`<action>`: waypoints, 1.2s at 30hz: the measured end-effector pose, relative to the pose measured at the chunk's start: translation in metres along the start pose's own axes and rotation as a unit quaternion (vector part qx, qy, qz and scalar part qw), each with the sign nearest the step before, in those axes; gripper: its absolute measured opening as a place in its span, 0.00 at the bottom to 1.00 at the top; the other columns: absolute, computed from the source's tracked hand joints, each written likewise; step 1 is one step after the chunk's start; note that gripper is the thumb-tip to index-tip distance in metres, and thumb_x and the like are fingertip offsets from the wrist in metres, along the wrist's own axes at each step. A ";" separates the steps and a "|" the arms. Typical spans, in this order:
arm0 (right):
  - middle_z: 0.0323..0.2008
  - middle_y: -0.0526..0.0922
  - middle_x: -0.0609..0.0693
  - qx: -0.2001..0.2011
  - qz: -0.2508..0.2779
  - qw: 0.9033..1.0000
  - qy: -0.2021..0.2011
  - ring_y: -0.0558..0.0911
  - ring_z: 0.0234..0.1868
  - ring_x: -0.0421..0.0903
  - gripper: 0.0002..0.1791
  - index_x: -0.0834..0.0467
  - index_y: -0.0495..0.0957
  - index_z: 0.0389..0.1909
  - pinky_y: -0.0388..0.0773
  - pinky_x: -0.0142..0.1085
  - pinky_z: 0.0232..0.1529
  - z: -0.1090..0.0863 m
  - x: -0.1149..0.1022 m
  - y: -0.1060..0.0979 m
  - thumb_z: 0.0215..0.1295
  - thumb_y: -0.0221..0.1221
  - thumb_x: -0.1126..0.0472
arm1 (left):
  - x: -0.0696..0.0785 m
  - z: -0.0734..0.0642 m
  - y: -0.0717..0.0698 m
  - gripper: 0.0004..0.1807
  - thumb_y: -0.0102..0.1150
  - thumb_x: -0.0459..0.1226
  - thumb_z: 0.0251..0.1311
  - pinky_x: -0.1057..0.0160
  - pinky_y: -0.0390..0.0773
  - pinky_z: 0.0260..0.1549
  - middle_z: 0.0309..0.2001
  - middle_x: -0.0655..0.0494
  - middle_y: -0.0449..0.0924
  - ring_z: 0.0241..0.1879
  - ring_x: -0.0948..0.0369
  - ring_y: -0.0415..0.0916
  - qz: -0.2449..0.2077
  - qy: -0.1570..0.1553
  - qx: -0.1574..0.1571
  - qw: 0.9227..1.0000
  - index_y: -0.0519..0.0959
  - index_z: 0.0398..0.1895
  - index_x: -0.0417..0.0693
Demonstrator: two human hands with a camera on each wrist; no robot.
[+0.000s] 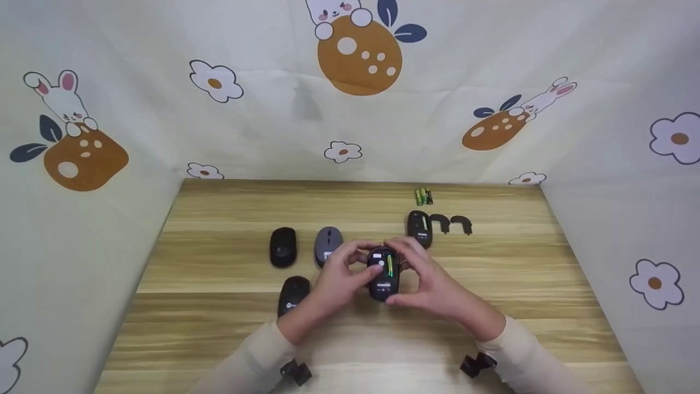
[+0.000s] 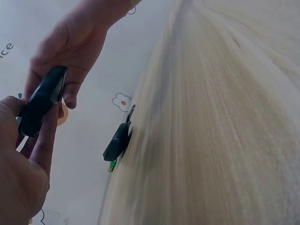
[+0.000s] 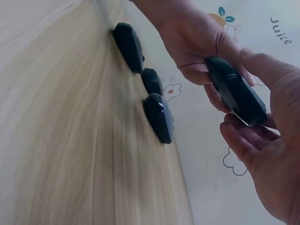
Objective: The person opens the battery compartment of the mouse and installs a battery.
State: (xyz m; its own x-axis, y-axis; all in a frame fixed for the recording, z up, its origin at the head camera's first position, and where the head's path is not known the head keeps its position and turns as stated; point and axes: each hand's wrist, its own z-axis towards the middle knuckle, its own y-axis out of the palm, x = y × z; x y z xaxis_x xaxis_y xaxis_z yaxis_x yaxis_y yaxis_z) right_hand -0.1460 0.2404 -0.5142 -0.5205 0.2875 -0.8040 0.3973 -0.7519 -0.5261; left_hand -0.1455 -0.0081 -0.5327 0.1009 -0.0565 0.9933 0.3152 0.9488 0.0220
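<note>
A black computer mouse (image 1: 374, 280) is held underside up above the table, its battery slot uncovered and a green-and-yellow battery (image 1: 390, 266) lying in it. My left hand (image 1: 340, 278) grips the mouse from the left, with the thumb across the underside. From the other side my right hand (image 1: 432, 284) holds it, fingers at the far end and thumb near the close end. Both wrist views show the mouse (image 2: 42, 103) edge-on between the two hands. Just beyond the right hand lies another upturned mouse (image 1: 420, 229) with a battery in its open slot.
Two dark curved covers (image 1: 461, 223) lie right of the upturned mouse. Several small batteries (image 1: 423, 196) sit near the back edge. On the left are a black mouse (image 1: 283, 247), a grey mouse (image 1: 328, 241) and another black mouse (image 1: 294, 293) beside my left forearm. Patterned cloth (image 1: 262, 126) surrounds the wooden table (image 1: 219, 306).
</note>
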 end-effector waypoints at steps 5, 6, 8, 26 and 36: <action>0.82 0.59 0.56 -0.012 -0.046 0.999 -0.008 0.69 0.79 0.58 0.70 0.54 0.53 0.90 0.74 0.49 0.77 -0.003 -0.001 0.001 0.51 0.87 0.54 | 0.000 0.002 0.000 0.23 0.74 0.33 0.70 0.52 0.94 0.42 0.60 0.45 0.80 0.51 0.50 0.85 -0.009 -0.001 -0.002 1.000 0.82 0.67 0.45; 0.82 0.59 0.56 -0.013 -0.051 0.999 -0.007 0.68 0.80 0.59 0.71 0.54 0.53 0.90 0.72 0.50 0.78 -0.003 -0.002 0.001 0.50 0.87 0.55 | 0.000 0.002 0.000 0.23 0.74 0.33 0.70 0.52 0.94 0.42 0.60 0.45 0.80 0.51 0.50 0.85 -0.010 -0.001 -0.003 1.000 0.82 0.67 0.45; 0.82 0.59 0.56 -0.016 -0.054 0.998 -0.002 0.68 0.80 0.59 0.71 0.53 0.52 0.90 0.72 0.50 0.77 -0.003 -0.002 0.002 0.50 0.87 0.57 | 0.000 0.002 0.000 0.24 0.74 0.34 0.70 0.52 0.94 0.42 0.60 0.45 0.80 0.51 0.51 0.85 -0.014 -0.002 -0.004 1.000 0.81 0.67 0.45; 0.80 0.63 0.51 0.004 -0.029 1.000 0.010 0.71 0.77 0.55 0.61 0.55 0.59 0.88 0.73 0.52 0.78 -0.003 0.010 -0.003 0.58 0.84 0.53 | 0.001 0.006 -0.006 0.41 0.79 0.42 0.67 0.56 0.90 0.55 0.71 0.47 0.75 0.58 0.50 0.84 0.108 0.024 -0.059 0.992 0.72 0.81 0.49; 0.79 0.66 0.51 0.003 0.030 0.999 0.032 0.73 0.75 0.54 0.62 0.54 0.61 0.88 0.75 0.45 0.77 -0.001 0.015 -0.011 0.55 0.85 0.54 | 0.003 0.011 -0.012 0.65 0.87 0.48 0.54 0.44 0.72 0.76 0.84 0.55 0.61 0.77 0.52 0.69 0.262 0.081 -0.136 0.952 0.54 0.91 0.62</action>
State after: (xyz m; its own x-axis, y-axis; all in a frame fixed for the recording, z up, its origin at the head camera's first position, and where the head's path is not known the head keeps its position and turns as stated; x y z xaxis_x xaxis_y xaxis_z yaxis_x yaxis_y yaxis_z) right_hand -0.1582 0.2538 -0.5208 -0.4456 0.2790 -0.8507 0.4227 -0.7721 -0.4746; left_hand -0.1596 -0.0167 -0.5291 0.4490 0.3346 0.8285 0.4110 0.7460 -0.5240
